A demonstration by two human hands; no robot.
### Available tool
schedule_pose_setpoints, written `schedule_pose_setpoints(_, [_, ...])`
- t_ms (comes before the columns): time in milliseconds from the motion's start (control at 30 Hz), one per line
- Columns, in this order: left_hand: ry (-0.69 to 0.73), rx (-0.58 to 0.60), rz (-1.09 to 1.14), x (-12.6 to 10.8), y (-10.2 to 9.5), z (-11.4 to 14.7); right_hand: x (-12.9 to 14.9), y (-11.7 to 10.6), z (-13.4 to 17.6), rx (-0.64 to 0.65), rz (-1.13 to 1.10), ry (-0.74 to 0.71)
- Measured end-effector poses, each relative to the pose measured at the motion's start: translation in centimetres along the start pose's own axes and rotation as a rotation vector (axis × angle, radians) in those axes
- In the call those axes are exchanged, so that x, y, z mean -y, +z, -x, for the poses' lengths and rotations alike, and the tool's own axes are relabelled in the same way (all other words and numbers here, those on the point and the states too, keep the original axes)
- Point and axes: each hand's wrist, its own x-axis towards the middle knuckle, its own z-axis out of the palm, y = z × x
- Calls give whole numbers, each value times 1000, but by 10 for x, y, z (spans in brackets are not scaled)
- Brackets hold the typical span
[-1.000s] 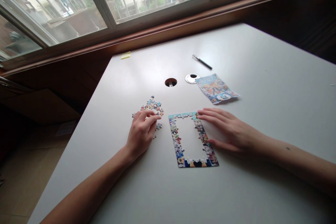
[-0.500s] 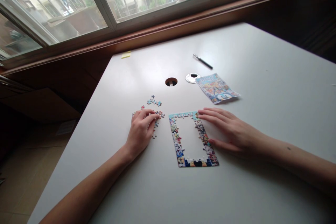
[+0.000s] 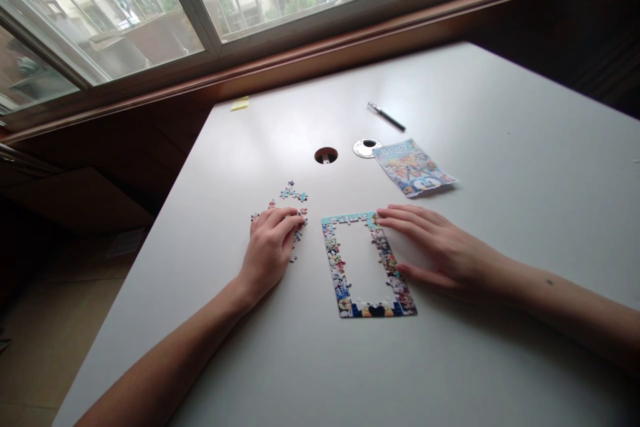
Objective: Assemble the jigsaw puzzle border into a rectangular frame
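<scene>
My left hand (image 3: 270,240) rests over a pile of loose jigsaw puzzle pieces (image 3: 299,235), its fingers curled and thumb drawn in on puzzle pieces at the fingertips. Part of the pile is hidden under that hand. A few more loose pieces (image 3: 294,195) lie just beyond it. To the right lies a joined puzzle border (image 3: 343,290), a colourful rectangle with the bare white tabletop showing inside. My right hand (image 3: 433,243) lies with its fingers stretched out, fingertips and thumb touching the border's right side.
A creased picture sheet (image 3: 415,170) lies beyond my right hand, near a round grommet cover (image 3: 364,149). Left of the cover is a cable hole (image 3: 326,156) in the white table (image 3: 240,360). Further back are a black pen (image 3: 387,117) and a yellow sticky note (image 3: 240,104).
The puzzle pieces by my left fingertips have shifted slightly left, closer under the hand. My right hand and the puzzle border have stayed in place.
</scene>
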Motion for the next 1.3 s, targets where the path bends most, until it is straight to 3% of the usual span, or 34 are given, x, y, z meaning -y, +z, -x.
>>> schedule_pose_setpoints(567, [-40, -80, 56, -1, -1, -1, -1, -1, 0, -2, -7, -1])
schedule_pose_setpoints(867, [-14, -290, 210, -4, -6, -1, 0, -1, 0, 6, 8, -8])
schedule_pose_setpoints(1067, [-29, -347, 377, -2, -4, 1, -1, -1, 1, 11, 16, -10])
schedule_pose_setpoints(1300, [-56, -334, 489, -1, -1, 2, -2, -1, 0, 17, 18, -14])
